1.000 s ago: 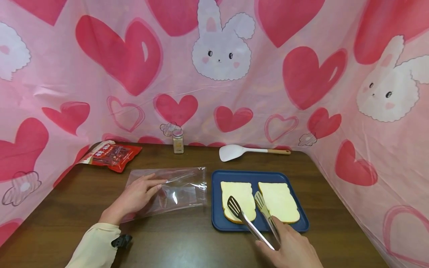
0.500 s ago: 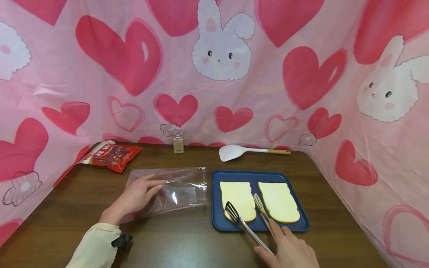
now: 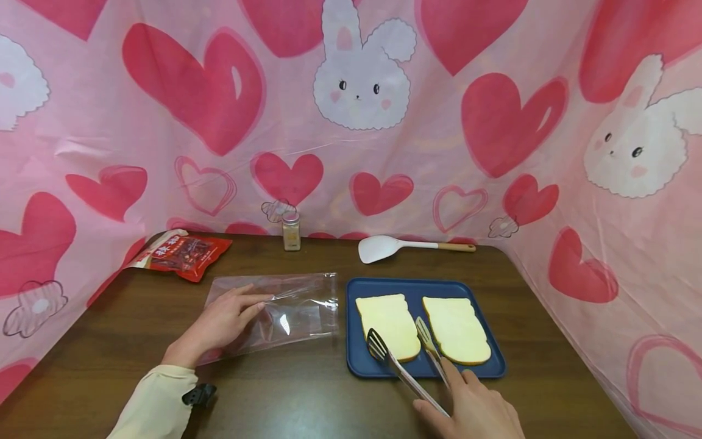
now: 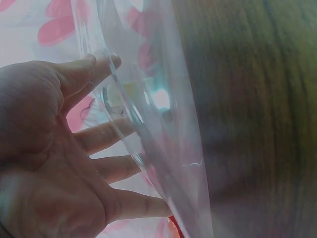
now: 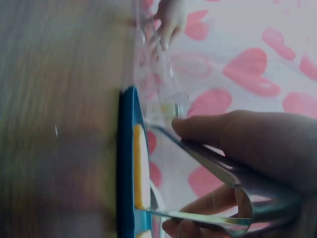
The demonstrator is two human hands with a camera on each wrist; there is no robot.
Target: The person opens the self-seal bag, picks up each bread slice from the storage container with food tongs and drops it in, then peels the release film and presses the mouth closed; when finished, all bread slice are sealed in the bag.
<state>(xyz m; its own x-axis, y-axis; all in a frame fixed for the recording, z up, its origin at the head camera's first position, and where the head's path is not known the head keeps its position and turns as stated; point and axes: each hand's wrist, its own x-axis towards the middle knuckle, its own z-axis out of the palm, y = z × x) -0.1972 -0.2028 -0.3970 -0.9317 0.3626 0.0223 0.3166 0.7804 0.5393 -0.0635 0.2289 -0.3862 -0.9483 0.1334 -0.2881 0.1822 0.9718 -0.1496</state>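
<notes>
On the left, my left hand [image 3: 233, 314] lies over a clear plastic bag [image 3: 307, 323], fingers extended. In the left wrist view the bag's film [image 4: 163, 139] passes between the thumb and the fingers, which pinch it. My right hand [image 3: 479, 405] grips metal tongs [image 3: 414, 384] with slotted heads. The tongs' arms are spread and straddle the lower part of the left bread slice [image 3: 386, 320], on a blue tray [image 3: 353, 360]. Beside it on the tray lies the right bread slice [image 3: 456, 329]. The right wrist view shows one tong arm [image 5: 198, 216] close to the bread edge [image 5: 141, 168].
A red food packet [image 3: 189, 256] lies at the back left of the wooden table [image 3: 263, 396]. Near the back edge stand a small spice jar [image 3: 292, 235] and a white spatula [image 3: 384, 249] with a wooden handle. Pink heart-patterned cloth [image 3: 356, 183] surrounds the table.
The tongs' heads have shifted slightly left and toward me. Between them, the left bread slice has turned a little, its far end moving left. My left hand and the bag have stayed put.
</notes>
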